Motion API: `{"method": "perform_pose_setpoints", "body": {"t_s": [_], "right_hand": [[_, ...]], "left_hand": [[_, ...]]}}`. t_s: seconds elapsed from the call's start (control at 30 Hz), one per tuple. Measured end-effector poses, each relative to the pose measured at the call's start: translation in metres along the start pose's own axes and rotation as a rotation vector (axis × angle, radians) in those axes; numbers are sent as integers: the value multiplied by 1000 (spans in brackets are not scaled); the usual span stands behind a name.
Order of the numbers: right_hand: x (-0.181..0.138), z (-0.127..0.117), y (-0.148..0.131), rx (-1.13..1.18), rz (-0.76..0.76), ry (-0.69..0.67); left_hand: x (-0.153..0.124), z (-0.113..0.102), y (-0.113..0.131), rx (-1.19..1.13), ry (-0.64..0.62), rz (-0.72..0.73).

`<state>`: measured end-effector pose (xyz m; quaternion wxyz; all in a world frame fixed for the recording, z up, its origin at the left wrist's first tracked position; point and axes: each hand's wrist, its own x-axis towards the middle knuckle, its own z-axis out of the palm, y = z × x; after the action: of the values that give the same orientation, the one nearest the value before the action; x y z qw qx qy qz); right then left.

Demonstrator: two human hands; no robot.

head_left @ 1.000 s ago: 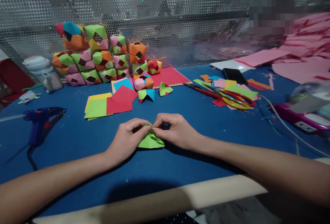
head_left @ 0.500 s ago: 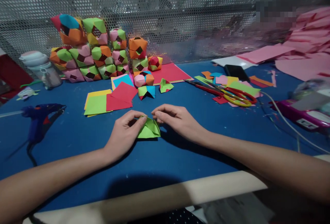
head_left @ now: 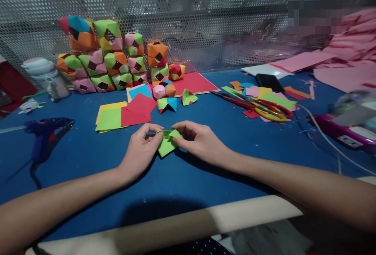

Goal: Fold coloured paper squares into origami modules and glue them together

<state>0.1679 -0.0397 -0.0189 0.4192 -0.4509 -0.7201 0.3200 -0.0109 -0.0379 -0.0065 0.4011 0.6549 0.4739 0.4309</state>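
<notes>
A small folded piece of green paper [head_left: 167, 146] is held between my two hands, just above the blue table. My left hand [head_left: 143, 145] pinches its left edge between thumb and fingers. On the other side, my right hand [head_left: 199, 141] grips the right edge, where a flap stands up by the thumb. Beyond the hands lie a green, blue and red folded paper piece [head_left: 167, 104] and a green folded piece with red [head_left: 189, 97]. Flat paper squares in green [head_left: 109, 120] and red [head_left: 138, 111] overlap a little to the left.
Stacked colourful paper cubes [head_left: 91, 62] stand along the mesh panel [head_left: 205, 24]. A blue glue gun [head_left: 44, 137] rests at the left, before a lidded jar [head_left: 48, 78]. Scissors [head_left: 272, 112] lie on paper scraps at the right, near a purple power strip [head_left: 346, 131] with a cable.
My right hand has closed on the green paper's right edge. The paper has turned, with a corner now towards me and a flap raised at the right.
</notes>
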Motion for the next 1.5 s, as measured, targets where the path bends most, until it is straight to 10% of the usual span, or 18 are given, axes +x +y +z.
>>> {"method": "perform_pose_setpoints", "body": {"t_s": [0.3, 0.63, 1.5], "right_hand": [[-5, -2, 2, -227, -452, 48], [2, -5, -9, 15, -21, -19], [0, -1, 1, -86, -196, -46]], "left_hand": [[-3, 1, 1, -70, -53, -40], [-3, 1, 2, -57, -59, -24], [-2, 0, 0, 44, -144, 50]]}}
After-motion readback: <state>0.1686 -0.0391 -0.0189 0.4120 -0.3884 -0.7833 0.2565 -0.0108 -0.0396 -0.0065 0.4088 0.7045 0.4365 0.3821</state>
